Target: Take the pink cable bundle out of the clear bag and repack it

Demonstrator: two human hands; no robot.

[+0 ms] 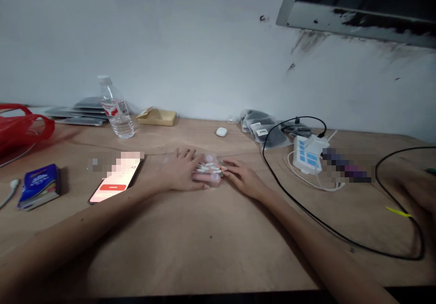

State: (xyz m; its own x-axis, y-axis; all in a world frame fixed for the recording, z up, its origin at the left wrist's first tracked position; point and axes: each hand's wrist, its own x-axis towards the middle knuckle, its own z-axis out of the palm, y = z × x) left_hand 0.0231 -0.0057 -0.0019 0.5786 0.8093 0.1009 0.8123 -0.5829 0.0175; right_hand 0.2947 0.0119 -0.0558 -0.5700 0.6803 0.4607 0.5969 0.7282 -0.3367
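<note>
My left hand (182,170) lies flat with spread fingers on the wooden table, its thumb side and fingertips against a small clear plastic pack (214,180) with pinkish parts. Several short white sticks (209,167) with orange-tinted ends lie in a loose bunch on this pack; their exact kind is too blurred to tell. From the other side my right hand (243,176) reaches in, fingers stretched out and slightly apart, the tips at the right ends of the sticks. Part of the pack is hidden under my left hand.
Left of my hands are a lit phone (114,186), a blue tissue pack (40,186), a water bottle (117,113) and a red bag (23,129). A cardboard tray (158,117) and white case (221,132) stand behind. Rightward are a power strip (305,155), black cable (289,195) and a blurred person's hand (417,186).
</note>
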